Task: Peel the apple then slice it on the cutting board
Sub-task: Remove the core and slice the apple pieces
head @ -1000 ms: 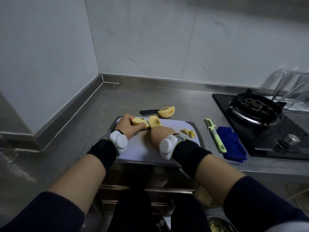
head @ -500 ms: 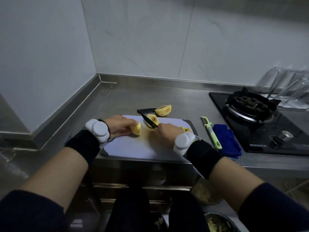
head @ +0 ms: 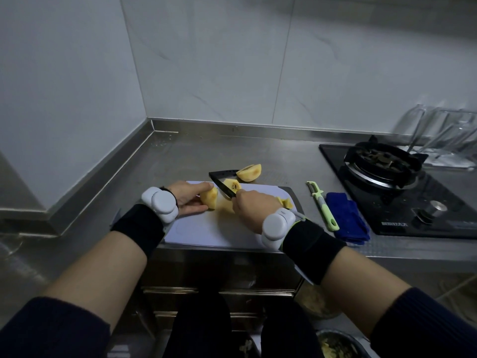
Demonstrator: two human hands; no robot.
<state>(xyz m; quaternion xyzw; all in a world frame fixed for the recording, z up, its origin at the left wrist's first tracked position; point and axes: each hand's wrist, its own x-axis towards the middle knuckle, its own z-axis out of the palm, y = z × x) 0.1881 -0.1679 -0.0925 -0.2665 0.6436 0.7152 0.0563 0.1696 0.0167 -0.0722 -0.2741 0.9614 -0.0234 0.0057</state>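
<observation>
A white cutting board [head: 206, 231] lies at the counter's front edge. My left hand [head: 189, 198] holds a peeled yellow apple piece [head: 209, 198] down on it. My right hand [head: 254, 206] grips a black knife [head: 223, 184], its blade angled up and to the left between that piece and a second piece with the core showing [head: 233, 185]. Another apple wedge [head: 249, 172] lies on the counter just behind the board. Small apple bits [head: 285, 202] lie at the board's right edge, partly hidden by my right wrist.
A green peeler [head: 323, 206] and a folded blue cloth [head: 347, 219] lie right of the board. A black gas stove [head: 392, 177] stands at the far right, with a glass rack behind it. A bowl of peelings [head: 335, 344] sits below the counter. Walls close the left and back.
My hands have come apart: the left drew its apple piece to the left, and the right raised the knife so the blade shows between the two pieces.
</observation>
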